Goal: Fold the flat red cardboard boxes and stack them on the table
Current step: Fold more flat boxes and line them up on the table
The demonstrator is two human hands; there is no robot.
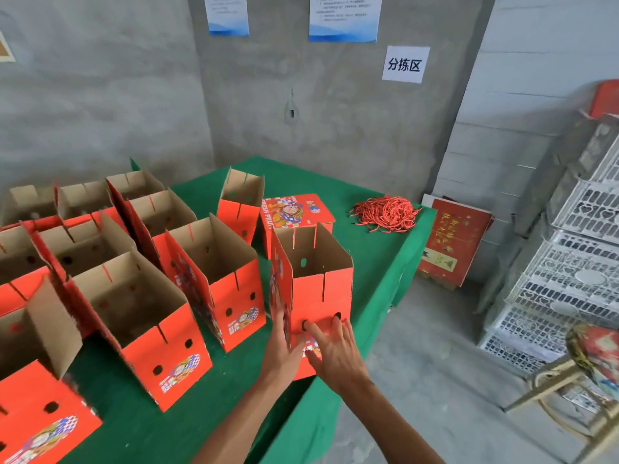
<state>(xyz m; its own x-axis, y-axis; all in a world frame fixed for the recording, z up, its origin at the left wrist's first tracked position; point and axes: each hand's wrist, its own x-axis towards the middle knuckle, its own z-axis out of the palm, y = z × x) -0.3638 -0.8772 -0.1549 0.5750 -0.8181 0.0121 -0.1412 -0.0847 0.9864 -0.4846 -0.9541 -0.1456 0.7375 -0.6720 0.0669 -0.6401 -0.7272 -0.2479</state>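
An upright, open-topped red cardboard box (321, 293) stands near the right edge of the green table (378, 259). My left hand (284, 349) lies flat against its left side with straight fingers. My right hand (335, 349) presses its front face, fingers spread, two fingertips at the dark round holes. Several more folded red boxes (167, 329) stand open in rows to the left. Behind the held box lies a closed red printed box (294, 212), with another open box (239, 205) beside it.
A heap of red cords (385, 214) lies at the table's far right corner. A flat red carton (452, 242) leans on the wall past the table. White plastic crates (569, 279) are stacked on the right, with a stool (569, 390) in front.
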